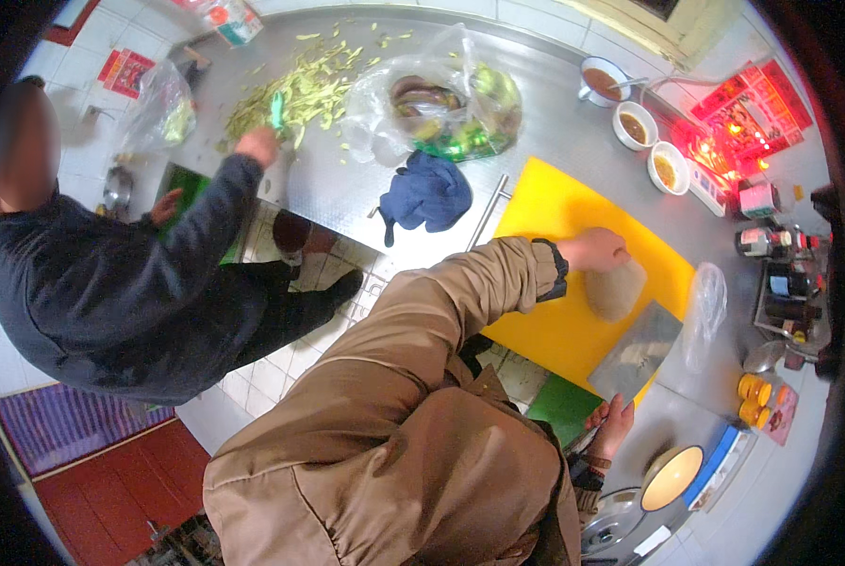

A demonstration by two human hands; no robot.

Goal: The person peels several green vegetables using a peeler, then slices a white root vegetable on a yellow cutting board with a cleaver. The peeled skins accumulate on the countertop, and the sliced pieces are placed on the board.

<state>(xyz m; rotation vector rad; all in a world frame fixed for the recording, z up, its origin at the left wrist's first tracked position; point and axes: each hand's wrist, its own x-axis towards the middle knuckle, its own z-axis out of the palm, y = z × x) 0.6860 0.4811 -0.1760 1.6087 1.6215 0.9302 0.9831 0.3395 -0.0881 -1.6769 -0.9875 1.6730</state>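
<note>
A wide cleaver has its broad blade lying over the lower right part of a yellow cutting board. My right hand is shut at its near end, beyond the board's lower edge; the handle is mostly hidden. My left hand is over the board with its fingers bunched on the upper edge of a pale greyish, oval mass, perhaps dough or meat; its fingertips are partly hidden. Between that mass and the blade there is only a small distance. A crumpled clear plastic bag lies right of the board.
Left, another person holds a green tool over vegetable peelings. Behind are a clear bag of vegetables and a dark blue cloth. Several bowls, bottles, a glowing red lamp, yellow-lidded jars and a yellowish bowl line the right.
</note>
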